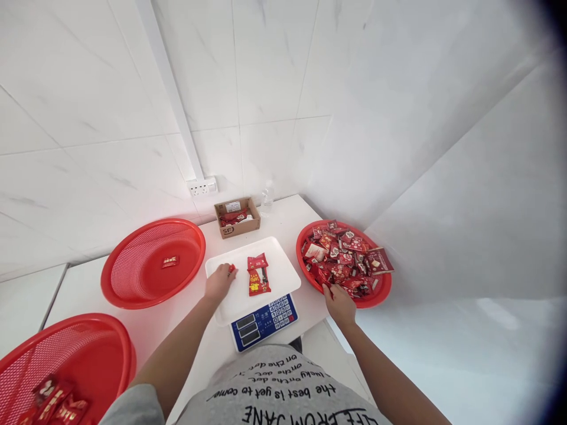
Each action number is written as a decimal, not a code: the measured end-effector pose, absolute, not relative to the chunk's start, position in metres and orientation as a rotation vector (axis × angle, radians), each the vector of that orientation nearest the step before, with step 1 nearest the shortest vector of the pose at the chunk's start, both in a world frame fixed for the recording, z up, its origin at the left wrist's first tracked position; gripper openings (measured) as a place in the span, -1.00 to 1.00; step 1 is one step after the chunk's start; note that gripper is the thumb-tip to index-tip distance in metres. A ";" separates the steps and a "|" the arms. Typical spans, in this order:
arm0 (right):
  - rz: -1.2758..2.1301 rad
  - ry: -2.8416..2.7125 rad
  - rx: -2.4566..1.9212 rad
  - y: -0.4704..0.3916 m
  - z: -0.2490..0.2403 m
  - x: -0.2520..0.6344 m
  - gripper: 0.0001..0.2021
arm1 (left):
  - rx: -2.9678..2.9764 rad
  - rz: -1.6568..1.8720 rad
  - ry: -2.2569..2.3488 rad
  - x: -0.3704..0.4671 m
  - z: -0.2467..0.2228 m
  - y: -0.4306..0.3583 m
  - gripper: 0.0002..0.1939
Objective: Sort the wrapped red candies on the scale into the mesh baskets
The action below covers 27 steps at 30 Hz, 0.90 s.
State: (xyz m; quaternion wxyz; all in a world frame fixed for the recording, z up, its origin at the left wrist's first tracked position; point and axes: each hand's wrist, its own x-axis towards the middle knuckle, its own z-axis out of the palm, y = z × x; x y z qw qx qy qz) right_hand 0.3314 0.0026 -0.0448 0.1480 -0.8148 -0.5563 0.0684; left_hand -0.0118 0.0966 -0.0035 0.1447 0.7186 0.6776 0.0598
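Observation:
My left hand is over the left edge of the white scale tray, its fingers closed on a small red packet that is mostly hidden. Red snack packets lie in the middle of that tray, one with yellow print. On the right, my right hand is at the near rim of a red plastic basket heaped with red snack packets. Its fingers are closed; what they pinch there is hard to separate from the red rim. The scale's blue keypad panel faces me.
Another red basket at the left has a single packet in it. Nearer, a third red basket contains several packets. A cardboard box with packets and a clear bottle stand by the tiled wall, below a socket.

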 end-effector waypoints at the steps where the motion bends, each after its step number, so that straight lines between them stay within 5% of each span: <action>1: 0.202 -1.601 -2.343 0.003 -0.045 0.331 -0.63 | 2.036 0.208 2.008 -0.023 0.003 0.100 -0.66; 9: 0.196 -1.606 -2.374 0.002 -0.042 0.330 -0.65 | 1.768 0.490 2.487 -0.080 0.038 0.124 -0.47; 16: 0.183 -1.617 -2.320 0.003 -0.047 0.333 -0.63 | 2.320 0.289 1.612 0.028 -0.011 0.102 -0.38; 20: 0.186 -1.618 -2.305 0.003 -0.047 0.333 -0.63 | 2.316 0.178 1.519 0.062 -0.019 0.098 -0.27; 27: 0.186 -1.616 -2.318 0.003 -0.049 0.333 -0.62 | 2.205 0.340 1.560 0.061 -0.018 0.093 -0.48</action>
